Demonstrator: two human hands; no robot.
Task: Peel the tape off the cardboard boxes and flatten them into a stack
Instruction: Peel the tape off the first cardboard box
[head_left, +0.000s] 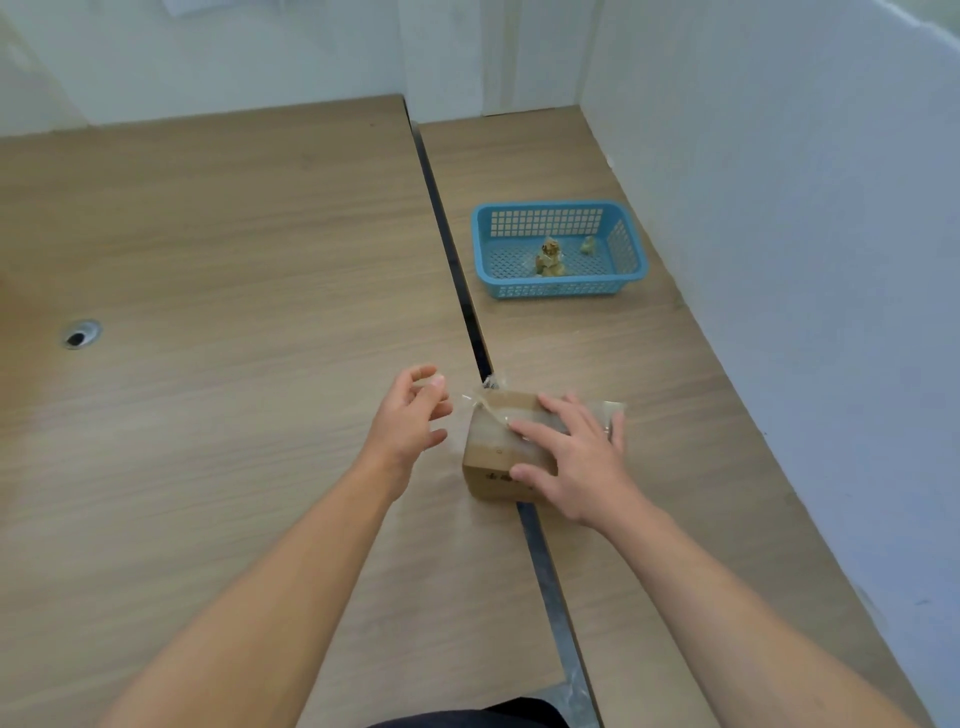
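Note:
A small cardboard box (491, 457) stands over the dark gap between two wooden desks, its top covered with clear tape. A loose strip of tape (480, 397) sticks up at the box's far left corner. My right hand (571, 457) lies flat on top of the box, fingers spread, thumb against the near side. My left hand (410, 415) hovers just left of the box with its fingers loosely curled; it holds nothing, and its fingertips are a short way from the loose tape.
A blue plastic basket (558, 252) with a few crumpled tape balls sits further back on the right desk. A white partition wall (779, 260) borders the right desk. A cable hole (80, 333) lies in the left desk (208, 260).

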